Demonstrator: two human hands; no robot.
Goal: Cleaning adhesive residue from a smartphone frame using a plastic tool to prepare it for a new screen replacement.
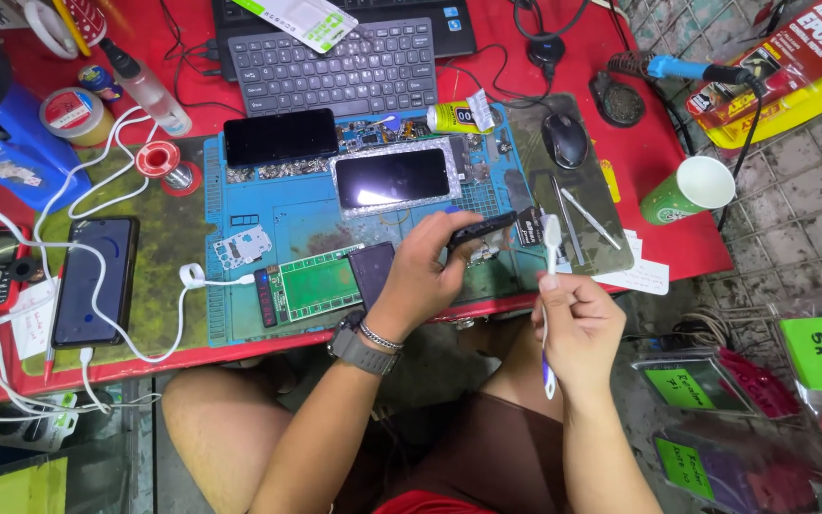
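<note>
My left hand is raised over the front of the blue work mat and grips a dark phone frame by one end. A grey watch and a bracelet sit on that wrist. My right hand holds a white toothbrush upright just right of the frame, bristles at the top, its blue handle end sticking out below my fist. The brush head is close to the frame but apart from it.
On the mat lie two black phones, a green circuit board and small parts. A keyboard, mouse, glue tube, solder spool, green paper cup and a charging phone surround it.
</note>
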